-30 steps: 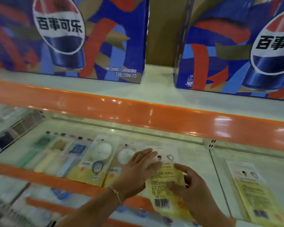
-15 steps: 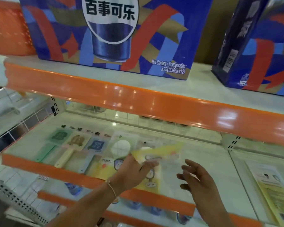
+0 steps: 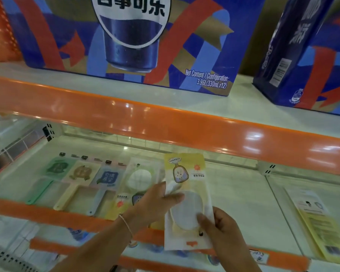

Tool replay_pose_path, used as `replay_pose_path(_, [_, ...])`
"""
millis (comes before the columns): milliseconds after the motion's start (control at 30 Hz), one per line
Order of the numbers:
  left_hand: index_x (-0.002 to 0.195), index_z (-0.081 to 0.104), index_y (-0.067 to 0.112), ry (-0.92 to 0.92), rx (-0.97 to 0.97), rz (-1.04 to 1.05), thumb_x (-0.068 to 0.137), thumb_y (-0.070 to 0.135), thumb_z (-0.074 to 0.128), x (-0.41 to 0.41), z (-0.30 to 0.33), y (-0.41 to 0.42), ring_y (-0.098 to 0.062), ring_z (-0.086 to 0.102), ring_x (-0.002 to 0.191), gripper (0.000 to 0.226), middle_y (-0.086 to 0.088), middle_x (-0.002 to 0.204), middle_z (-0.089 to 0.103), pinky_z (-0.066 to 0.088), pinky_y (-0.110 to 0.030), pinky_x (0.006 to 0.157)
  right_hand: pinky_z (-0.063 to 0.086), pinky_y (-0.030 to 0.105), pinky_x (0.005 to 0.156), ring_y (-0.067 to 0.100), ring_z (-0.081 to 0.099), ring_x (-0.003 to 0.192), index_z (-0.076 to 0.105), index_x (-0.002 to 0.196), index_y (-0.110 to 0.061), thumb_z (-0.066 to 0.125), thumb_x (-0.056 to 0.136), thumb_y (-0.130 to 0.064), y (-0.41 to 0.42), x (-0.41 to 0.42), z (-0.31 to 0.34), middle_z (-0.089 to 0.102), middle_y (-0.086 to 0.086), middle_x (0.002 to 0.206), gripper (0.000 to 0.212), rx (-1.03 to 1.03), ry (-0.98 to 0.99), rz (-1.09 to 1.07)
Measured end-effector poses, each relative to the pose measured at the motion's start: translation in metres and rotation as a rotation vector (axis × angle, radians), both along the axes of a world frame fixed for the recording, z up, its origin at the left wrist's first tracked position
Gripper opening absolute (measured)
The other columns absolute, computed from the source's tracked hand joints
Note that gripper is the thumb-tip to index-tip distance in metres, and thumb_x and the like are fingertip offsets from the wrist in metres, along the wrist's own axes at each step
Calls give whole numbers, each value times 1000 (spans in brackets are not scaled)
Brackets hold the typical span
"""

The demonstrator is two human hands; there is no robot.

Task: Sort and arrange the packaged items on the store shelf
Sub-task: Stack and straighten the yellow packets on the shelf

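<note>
A yellow and white flat packet [image 3: 186, 185] with a cartoon bottle and a round white pad is held face up over the white middle shelf [image 3: 239, 203]. My left hand [image 3: 153, 203] grips its left edge, thumb across the front. My right hand [image 3: 222, 226] pinches its lower right edge. Left of it lies a row of packets: a matching yellow one [image 3: 133, 185] partly hidden by my left hand, then blue [image 3: 106, 177], tan [image 3: 81, 171] and green [image 3: 56, 167] handled items.
Two large blue cola cartons [image 3: 130, 40] [image 3: 310, 55] stand on the upper shelf behind an orange rail [image 3: 165, 122]. Another yellow packet [image 3: 320, 224] lies back side up at far right, past a shelf divider [image 3: 279, 211]. An orange rail [image 3: 47, 214] edges the shelf front.
The packet was back side up under both hands, my left hand flipped it over while the right let go, and now both hands hold it face up. The view has moved closer and leftward.
</note>
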State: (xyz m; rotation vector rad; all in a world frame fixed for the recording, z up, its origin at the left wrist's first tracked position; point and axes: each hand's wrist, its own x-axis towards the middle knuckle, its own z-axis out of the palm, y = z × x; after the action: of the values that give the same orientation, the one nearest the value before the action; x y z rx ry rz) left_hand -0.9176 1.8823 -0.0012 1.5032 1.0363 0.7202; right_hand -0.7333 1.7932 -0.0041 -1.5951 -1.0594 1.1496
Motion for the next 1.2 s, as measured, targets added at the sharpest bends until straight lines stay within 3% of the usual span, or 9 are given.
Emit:
replay_pose_path(133, [114, 64, 24, -87, -113, 137, 92, 48, 55, -2, -8, 2, -20, 68, 95, 34, 0, 101, 71, 54, -47, 91, 42, 31, 56, 19, 55, 55, 73, 82, -11, 68, 89, -11, 2, -4, -3, 63, 9, 58, 9, -8, 96, -71])
replay_pose_path(300, [147, 29, 24, 105, 115, 301, 99, 42, 42, -14, -3, 4, -13, 64, 77, 53, -1, 94, 67, 53, -19, 61, 37, 36, 63, 24, 52, 60, 75, 76, -13, 69, 89, -11, 3, -1, -9, 61, 9, 60, 14, -7, 146, -120])
replay_pose_path(500, [149, 28, 27, 505, 622, 147, 99, 33, 45, -24, 2, 8, -9, 31, 137, 53, 7, 148, 37, 33, -30, 112, 48, 33, 55, 24, 59, 57, 73, 85, -9, 67, 90, -8, 5, -1, -5, 66, 15, 64, 8, -35, 120, -48])
replay_pose_path(700, [141, 43, 30, 687, 1054, -337, 94, 48, 46, -12, 18, 4, -8, -5, 148, 51, 10, 159, 19, -6, -33, 121, 49, 28, 55, 19, 63, 57, 75, 83, -11, 73, 85, -9, 17, 13, 27, 66, 10, 64, 3, -26, -119, 372])
replay_pose_path(767, [130, 55, 28, 732, 971, -408, 92, 51, 49, -6, 24, 1, -6, 30, 139, 45, 12, 138, 51, -2, -32, 120, 49, 25, 57, 15, 63, 59, 78, 90, -18, 79, 81, -12, 21, 14, 37, 70, 6, 66, 11, -7, -152, 451])
replay_pose_path(833, [112, 63, 23, 741, 700, -466, 90, 45, 58, -4, 31, 0, -10, 58, 103, 32, 7, 104, 67, 26, -31, 113, 49, 22, 59, 10, 62, 58, 79, 94, -24, 86, 73, -18, 25, 17, 41, 70, -3, 64, 23, -5, -192, 441])
replay_pose_path(933, [95, 65, 20, 644, 361, -477, 84, 42, 70, -5, 36, 4, -13, 61, 77, 25, 3, 85, 65, 49, -33, 73, 54, 28, 67, 16, 67, 71, 79, 96, -26, 91, 59, -40, 28, 23, 38, 75, 1, 78, 42, 38, -59, 289])
replay_pose_path(1100, [62, 45, 19, 158, 34, -68, 82, 27, 76, -10, 24, 7, -10, 38, 50, 38, 0, 60, 38, 31, -22, 47, 60, 42, 76, 34, 70, 90, 77, 102, -10, 79, 69, -51, 23, 35, 4, 71, 19, 105, 53, 11, 817, 39])
replay_pose_path(1200, [70, 41, 12, -76, -160, 270, 84, 24, 73, 0, 14, 3, -12, 32, 49, 37, -6, 64, 33, 26, -22, 42, 58, 36, 66, 26, 70, 76, 71, 111, -7, 93, 46, -53, 16, 25, -11, 72, 14, 90, 83, -9, 782, 40])
